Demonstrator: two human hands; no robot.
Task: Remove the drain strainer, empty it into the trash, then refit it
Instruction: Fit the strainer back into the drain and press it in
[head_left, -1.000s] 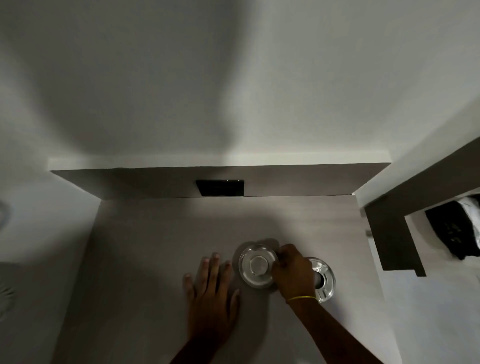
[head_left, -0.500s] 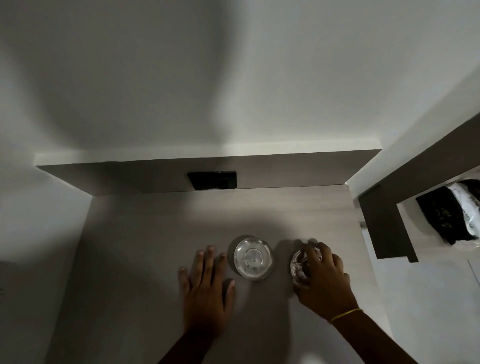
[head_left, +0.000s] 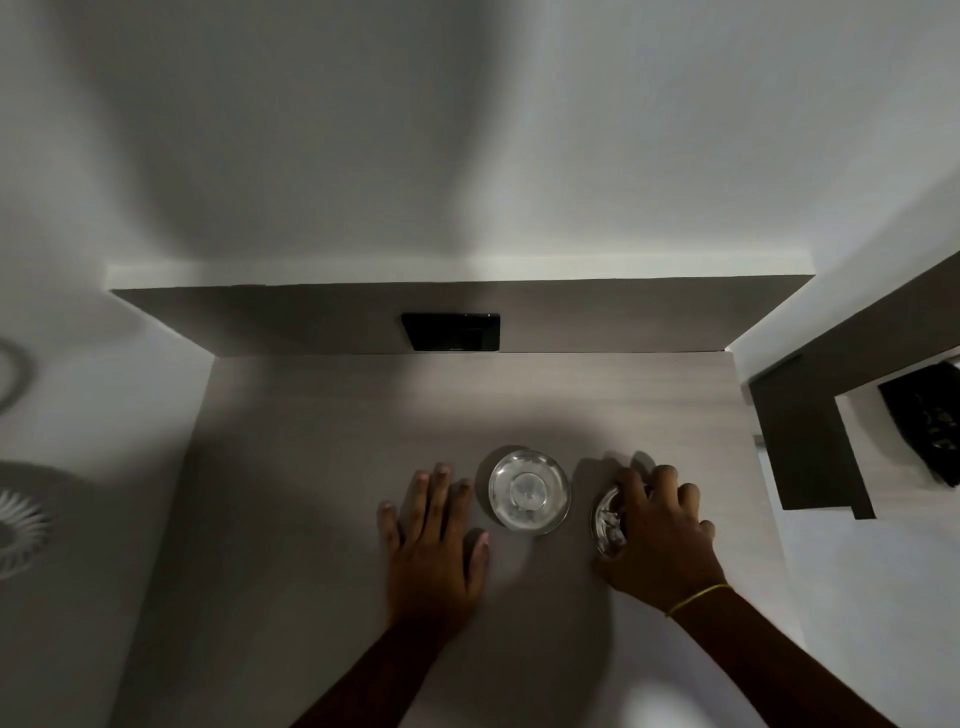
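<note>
A shiny round drain cover (head_left: 529, 491) lies loose on the grey basin floor (head_left: 322, 467). To its right sits the chrome drain strainer (head_left: 607, 520), mostly hidden under my right hand (head_left: 657, 525), whose fingers curl over and around it. My left hand (head_left: 434, 530) rests flat on the basin floor just left of the cover, fingers spread and holding nothing. A thin yellow band circles my right wrist.
A black rectangular slot (head_left: 449, 332) is set in the basin's back wall. A dark shelf edge (head_left: 810, 441) juts in at the right, with a black object (head_left: 930, 421) beyond it. A white ribbed round thing (head_left: 21, 525) sits on the pale surface at far left.
My right hand set the round cover down at the centre and moved right onto the strainer. It has stayed there for the last half second. My left hand has not moved.
</note>
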